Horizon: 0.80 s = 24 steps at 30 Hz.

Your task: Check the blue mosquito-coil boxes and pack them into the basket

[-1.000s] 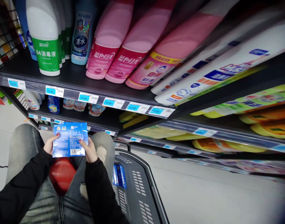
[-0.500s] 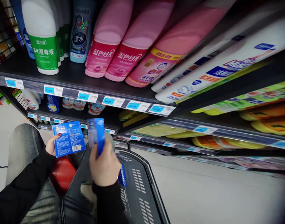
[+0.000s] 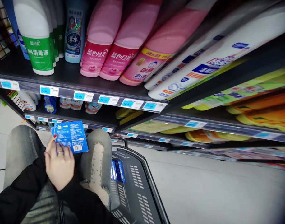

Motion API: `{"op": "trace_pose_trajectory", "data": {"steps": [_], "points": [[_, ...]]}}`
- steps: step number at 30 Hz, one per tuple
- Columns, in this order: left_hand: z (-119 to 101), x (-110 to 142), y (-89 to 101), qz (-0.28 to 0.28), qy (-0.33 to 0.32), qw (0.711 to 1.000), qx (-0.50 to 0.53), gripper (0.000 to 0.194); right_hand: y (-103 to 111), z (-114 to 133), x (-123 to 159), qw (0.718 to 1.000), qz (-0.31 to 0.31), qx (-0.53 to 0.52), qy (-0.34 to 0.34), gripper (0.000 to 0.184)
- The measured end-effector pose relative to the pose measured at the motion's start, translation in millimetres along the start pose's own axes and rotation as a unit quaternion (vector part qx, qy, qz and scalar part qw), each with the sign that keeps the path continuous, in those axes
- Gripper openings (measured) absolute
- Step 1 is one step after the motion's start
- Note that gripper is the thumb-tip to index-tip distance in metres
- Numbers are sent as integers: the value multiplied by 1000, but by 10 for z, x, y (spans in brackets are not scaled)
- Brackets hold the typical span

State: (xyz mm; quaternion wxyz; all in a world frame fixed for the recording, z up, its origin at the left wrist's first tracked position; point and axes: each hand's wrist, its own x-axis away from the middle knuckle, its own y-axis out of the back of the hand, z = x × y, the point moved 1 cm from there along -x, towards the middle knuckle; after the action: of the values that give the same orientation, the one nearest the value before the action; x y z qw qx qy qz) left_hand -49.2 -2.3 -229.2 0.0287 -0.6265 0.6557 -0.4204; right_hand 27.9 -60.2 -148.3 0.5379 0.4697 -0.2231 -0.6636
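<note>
My left hand (image 3: 50,145) grips the left edge of a flat blue packet (image 3: 72,132) above my lap, the thumb with its red nail on the front. White print and a barcode face me. A second blue edge shows behind the packet's upper left corner. My right hand (image 3: 60,168), with a ring on one finger, lies across the packet's lower left part. Its fingers are bent over the lower edge and close against my left hand. What is under them is hidden. Another blue packet (image 3: 117,171) lies in the grey basket (image 3: 142,202) beside my right knee.
Ahead, a dark shelf (image 3: 70,82) with price tags carries a white disinfectant bottle (image 3: 38,56), pink bottles (image 3: 93,59) and leaning white bottles (image 3: 193,74). Lower shelves hold yellow packs (image 3: 217,137). The basket's handle (image 3: 119,140) rises near the bottom shelf. Pale floor (image 3: 203,186) extends to the right.
My right hand has moved left and down from above my knee, bringing its blue packet to the one in my left hand. The packet in the basket now shows more fully. The view has shifted slightly.
</note>
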Motion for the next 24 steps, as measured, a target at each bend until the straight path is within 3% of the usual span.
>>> {"op": "trace_pose_trajectory", "data": {"steps": [2, 5, 6, 9, 11, 12, 17, 24], "points": [[-55, -37, -36, -6, 22, 1000, 2, 26, 203, -272, -104, 996, -49, -71, -17, 29], [-122, -52, -95, -12, 46, 999, 22, 28, 337, -829, -266, 968, -115, -146, -170, 35], [-133, -44, -107, -11, 48, 998, 28, 29, 302, -992, -292, 949, -89, -212, -216, 40], [-131, -17, -102, -22, 25, 999, 19, 37, 34, -1286, -257, 840, 50, -468, -271, 44], [-113, -16, -73, -33, -3, 999, -11, 46, -158, -1352, -185, 780, 75, -558, -275, 43], [-101, -21, -57, -35, -17, 999, -26, 51, -232, -1368, -154, 769, 65, -572, -279, 43], [-35, -44, -43, -24, -52, 997, -45, 64, -362, -1394, -103, 778, 29, -554, -296, 46], [0, -17, -139, 0, -144, 988, -55, 50, -361, -1365, -85, 790, 10, -531, -307, 44]]}}
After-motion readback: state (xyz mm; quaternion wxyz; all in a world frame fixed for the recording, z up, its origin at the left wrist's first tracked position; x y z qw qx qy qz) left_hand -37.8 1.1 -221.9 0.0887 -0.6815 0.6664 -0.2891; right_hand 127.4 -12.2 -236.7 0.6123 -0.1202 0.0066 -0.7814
